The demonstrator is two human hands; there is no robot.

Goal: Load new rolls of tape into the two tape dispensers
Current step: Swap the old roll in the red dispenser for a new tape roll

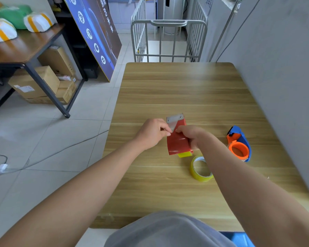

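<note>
1. A wooden table (177,97) fills the middle of the view, its right edge along a grey wall.
2. The right hand (194,136) wraps around a red tape dispenser (177,139), gripping it just above the near middle of the table.
3. The left hand (152,133) pinches its fingertips at the dispenser's metal blade end (whether tape sits between them I cannot tell).
4. A blue and orange dispenser (239,143) lies to the right, near the wall, untouched.
5. A yellowish tape roll (201,169) lies loose on the table, just nearer than the red dispenser.
6. A bit of yellow (185,154) shows at the red dispenser's near end.
</note>
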